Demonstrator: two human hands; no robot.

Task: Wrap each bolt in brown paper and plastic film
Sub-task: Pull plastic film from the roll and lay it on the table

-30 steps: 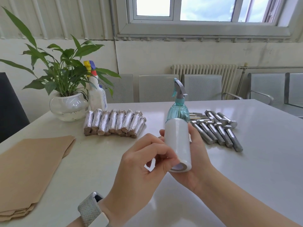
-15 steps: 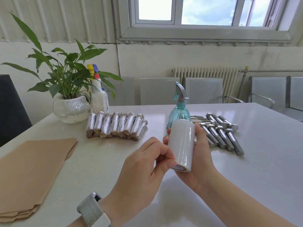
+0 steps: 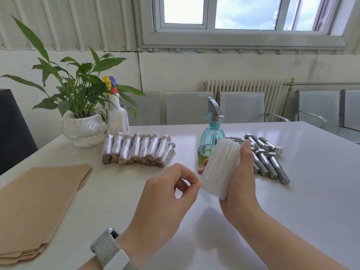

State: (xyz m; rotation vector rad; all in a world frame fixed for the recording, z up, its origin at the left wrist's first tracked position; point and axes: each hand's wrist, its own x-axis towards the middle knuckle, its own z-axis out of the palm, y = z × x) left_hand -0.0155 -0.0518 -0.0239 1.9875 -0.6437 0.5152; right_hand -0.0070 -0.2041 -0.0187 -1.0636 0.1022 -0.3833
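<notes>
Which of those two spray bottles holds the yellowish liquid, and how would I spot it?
Start at the white table and look just behind the white roll of plastic film held in the right hand. There stands the clear teal spray bottle with a grey trigger. Unlike the opaque white spray bottle beside the potted plant, it is see-through.

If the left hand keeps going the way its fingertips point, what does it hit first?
The left hand points right at the film roll gripped by the right hand; it likely meets the roll's near side first.
</notes>
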